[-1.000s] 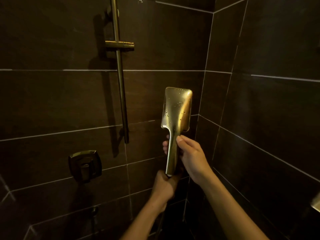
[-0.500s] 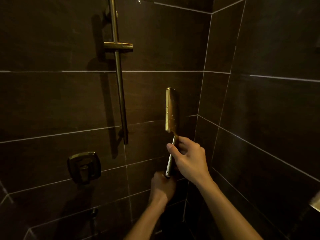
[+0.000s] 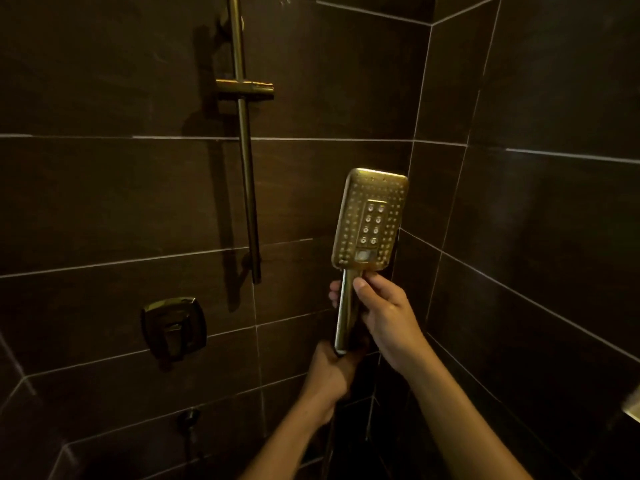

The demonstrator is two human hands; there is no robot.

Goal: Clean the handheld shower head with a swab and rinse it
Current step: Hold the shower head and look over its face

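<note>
- Shower head [image 3: 370,218], gold-coloured, held upright in front of the corner of the dark tiled walls [image 3: 104,202], nozzle face turned toward the camera.
- Gripped on the upper handle by the right hand [image 3: 384,317]: thumb pressed on the front just under the head, fingertips showing round the far side at the left.
- Clasped at the bottom end of the handle by the left hand [image 3: 329,372], fingers closed round the base, knuckles toward the camera.
- Both forearms reaching up from the lower edge of the view, right one crossing from the lower right.
- Rectangular spray face with rounded corners: rows of small nozzles round the border, a raised central panel with two columns of larger nozzles, a small button-like square beneath that panel.
- Hose hard to make out in the dark below the left hand.
- Left of the head, well apart from it: vertical slide rail [image 3: 246,168] fixed to the back wall, with a bracket [image 3: 245,89] clamped high on it, standing empty.
- Lower left on the same wall: square mixer valve [image 3: 174,328] with a lever.
- Below that, a small round wall outlet [image 3: 188,418], dim.
- Pale grout lines across the tiles; something bright at the right edge, too cropped to identify.
</note>
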